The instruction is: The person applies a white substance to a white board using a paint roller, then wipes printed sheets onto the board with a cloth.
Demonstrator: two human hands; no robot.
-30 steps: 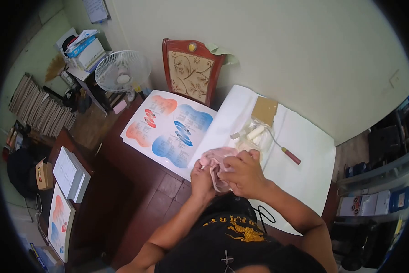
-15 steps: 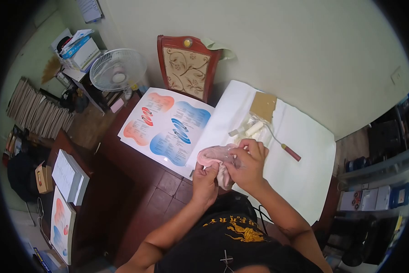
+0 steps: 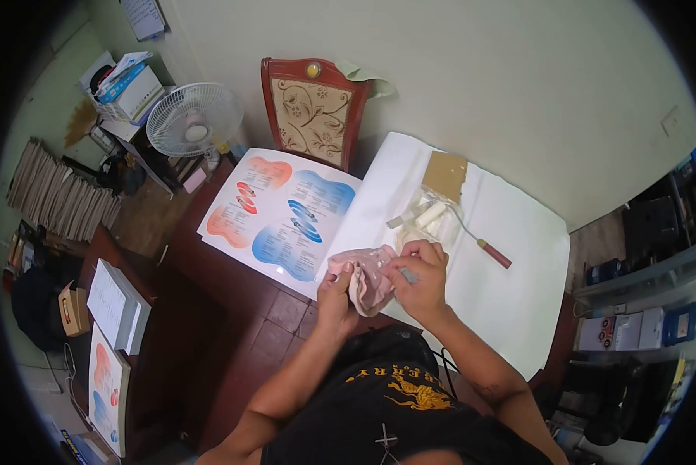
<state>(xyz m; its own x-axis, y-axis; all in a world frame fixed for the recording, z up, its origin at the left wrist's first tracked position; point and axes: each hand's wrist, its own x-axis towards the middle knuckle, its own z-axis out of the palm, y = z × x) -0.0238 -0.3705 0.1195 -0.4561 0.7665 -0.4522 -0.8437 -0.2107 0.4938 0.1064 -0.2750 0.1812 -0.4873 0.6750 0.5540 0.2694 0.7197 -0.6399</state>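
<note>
Held over the table's front edge is a crumpled pink cloth (image 3: 370, 288), with folds and a paler patch on its upper part. My left hand (image 3: 337, 302) grips its left side, thumb on top. My right hand (image 3: 422, 279) is closed at its right edge, thumb and fingers pinching there; the fingertips partly cover what they hold. Just beyond my right hand, a white cylinder (image 3: 431, 215) lies on clear plastic (image 3: 443, 227). Beside it rests a tool with a thin bent metal shaft and a red-brown handle (image 3: 494, 254).
White sheets (image 3: 511, 310) cover the table, with a brown cardboard piece (image 3: 445, 177) at the back. To the left lies a printed red-and-blue sheet (image 3: 286, 209). A carved chair (image 3: 315, 116) and a white fan (image 3: 195, 120) stand behind. Another desk with a paper stack (image 3: 115, 302) is at left.
The pink cloth has been turned and spread wider, its hanging lower end no longer showing. My left hand has shifted slightly left along it; my right hand stays at its right side.
</note>
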